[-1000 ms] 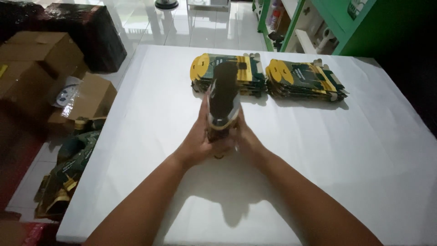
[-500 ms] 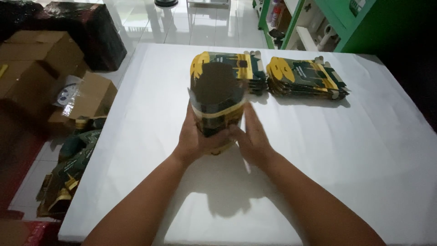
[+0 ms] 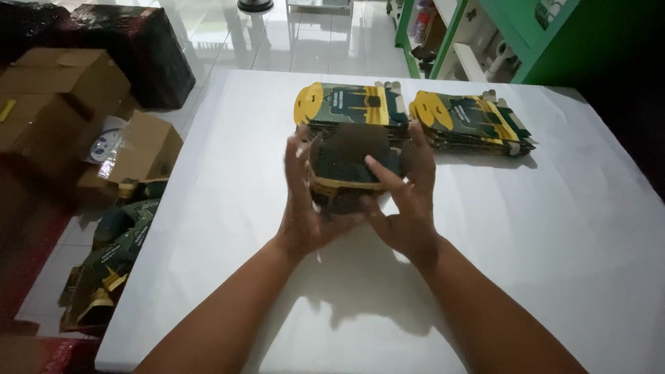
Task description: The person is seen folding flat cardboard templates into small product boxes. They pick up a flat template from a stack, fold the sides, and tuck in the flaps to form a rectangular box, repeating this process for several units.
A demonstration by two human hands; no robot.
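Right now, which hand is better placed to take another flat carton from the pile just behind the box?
Probably the right hand. Its fingertips almost touch the near pile, while the left hand cups the box from below and the side.

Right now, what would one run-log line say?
left hand: holds carton | right hand: holds carton, thumb on front | behind: two flat carton stacks | surface: white table
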